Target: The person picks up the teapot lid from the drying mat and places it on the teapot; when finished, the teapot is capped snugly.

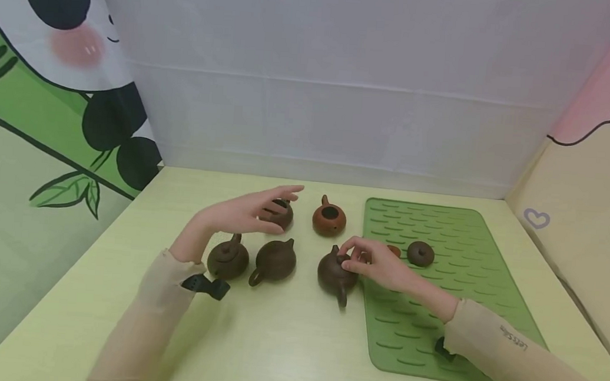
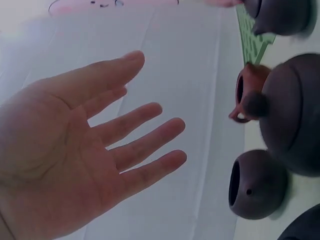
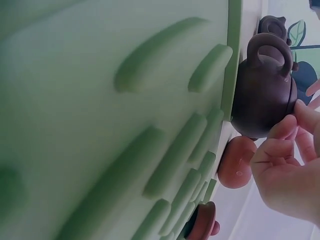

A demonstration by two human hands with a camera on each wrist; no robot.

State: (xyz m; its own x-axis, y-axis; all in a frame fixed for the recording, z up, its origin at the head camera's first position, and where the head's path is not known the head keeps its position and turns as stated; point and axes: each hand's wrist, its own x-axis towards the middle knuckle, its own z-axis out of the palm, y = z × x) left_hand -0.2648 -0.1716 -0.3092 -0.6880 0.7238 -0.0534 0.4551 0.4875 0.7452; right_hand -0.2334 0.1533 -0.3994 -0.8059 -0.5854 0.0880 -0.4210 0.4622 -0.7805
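Note:
With thumb and fingertips, my right hand (image 1: 379,263) pinches the lid (image 1: 342,260) on a dark brown teapot (image 1: 335,278), which stands on the table at the green mat's left edge. In the right wrist view that teapot (image 3: 262,95) shows its looped handle; the lid's knob is hidden by the fingers. My left hand (image 1: 245,211) hovers with spread, extended fingers and holds nothing. Behind it in the head view is a dark open-topped teapot (image 1: 282,217), partly covered. Below it stand a lidded dark teapot (image 1: 228,262) and another dark teapot (image 1: 276,262).
A reddish-brown open teapot (image 1: 329,220) stands at the back middle. On the green mat (image 1: 451,224) lie a dark lid (image 1: 420,255) and a reddish lid (image 1: 394,251), the latter partly behind my right hand. A white cloth backdrop (image 1: 330,127) rises behind the table.

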